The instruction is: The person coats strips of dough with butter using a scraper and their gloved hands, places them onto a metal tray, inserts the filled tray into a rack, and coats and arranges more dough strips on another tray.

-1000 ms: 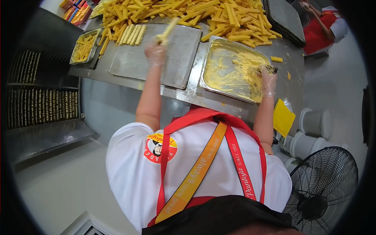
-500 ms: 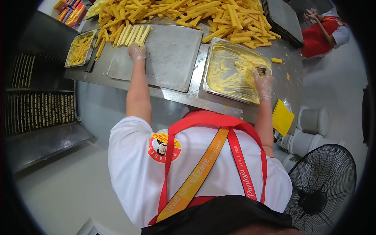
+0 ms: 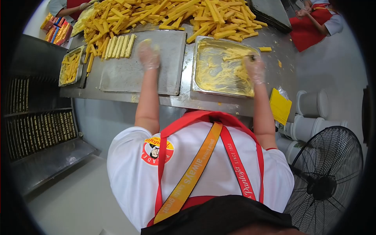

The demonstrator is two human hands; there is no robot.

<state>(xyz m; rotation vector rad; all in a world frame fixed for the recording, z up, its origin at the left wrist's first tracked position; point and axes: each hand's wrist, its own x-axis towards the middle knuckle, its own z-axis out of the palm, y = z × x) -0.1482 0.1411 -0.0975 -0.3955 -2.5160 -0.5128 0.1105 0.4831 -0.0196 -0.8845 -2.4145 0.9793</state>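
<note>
My gloved left hand (image 3: 149, 55) hovers over a flat metal baking tray (image 3: 168, 80), its fingers smeared by motion. Something pale yellow shows at the fingertips, but I cannot make out whether it is held. Left of that hand, a row of cream-coated yellow sticks (image 3: 119, 46) lies side by side at the tray's far left. My right hand (image 3: 255, 68), gloved too, is closed on a dark-handled tool (image 3: 252, 58) at the right side of a rectangular metal pan (image 3: 194, 68). Streaky pale yellow cream (image 3: 219, 62) coats the pan's inside; the tool's working end is hidden.
A big pile of plain yellow sticks (image 3: 156, 15) covers the table's far side. A small pan of sticks (image 3: 71, 66) stands at left. Stacked dark trays (image 3: 268, 15) lie far right. Two co-workers in red aprons stand beyond. A fan (image 3: 325, 184) and white buckets (image 3: 313, 103) are at right.
My left hand has moved right, away from the row of coated sticks, over the bare part of the tray. My right hand stays at the pan's right side. The whole view has shifted slightly.
</note>
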